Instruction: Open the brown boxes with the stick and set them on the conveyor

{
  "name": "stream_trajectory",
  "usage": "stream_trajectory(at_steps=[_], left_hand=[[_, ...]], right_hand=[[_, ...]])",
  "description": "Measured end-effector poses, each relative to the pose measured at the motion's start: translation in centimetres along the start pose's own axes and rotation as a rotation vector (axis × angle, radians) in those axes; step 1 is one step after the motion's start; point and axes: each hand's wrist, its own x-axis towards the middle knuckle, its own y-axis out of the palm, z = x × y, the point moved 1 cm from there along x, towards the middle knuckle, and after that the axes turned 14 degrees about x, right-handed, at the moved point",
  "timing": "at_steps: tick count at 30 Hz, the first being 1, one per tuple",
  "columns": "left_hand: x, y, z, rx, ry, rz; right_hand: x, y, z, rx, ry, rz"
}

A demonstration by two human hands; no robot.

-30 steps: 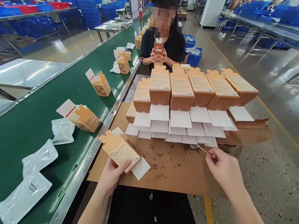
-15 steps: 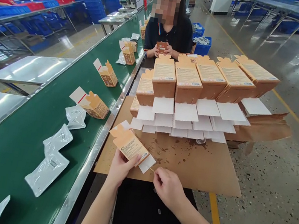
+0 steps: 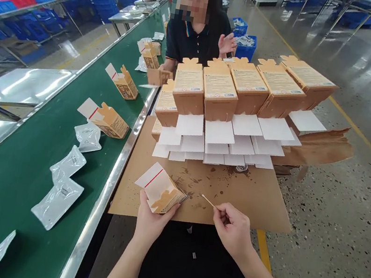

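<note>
Left hand (image 3: 153, 223) gripped an open-topped carton (image 3: 169, 202) from below, thumb on its near side, over the front of the cardboard sheet (image 3: 254, 195); the flap with the red strip pointed up and left. Right hand (image 3: 232, 228) pinched a cotton swab (image 3: 209, 201), tip towards the carton but apart from it. Judged good practice: steady the carton, keep the pinch light and well behind the tip, dab without wetting the print. Beyond stood the stacked cartons (image 3: 220, 90); pouches (image 3: 61, 203) lay on the green belt (image 3: 11, 204) to the left. Versus half a second earlier: carton turned, strip now showing; swab clear of the carton's white flap; co-worker (image 3: 199, 41) had one hand raised.
</note>
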Motion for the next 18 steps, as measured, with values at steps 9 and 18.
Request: stream_trajectory(at_steps=[9, 18], left_hand=[[-0.7, 0.8, 0.6, 0.264, 0.038, -0.121], [-0.1, 1.3, -0.9, 0.143, 0.029, -0.063]], right_hand=[[-1.1, -0.6, 0.3, -0.018, 0.021, -0.015], [-0.6, -0.8, 0.4, 0.049, 0.057, -0.023]])
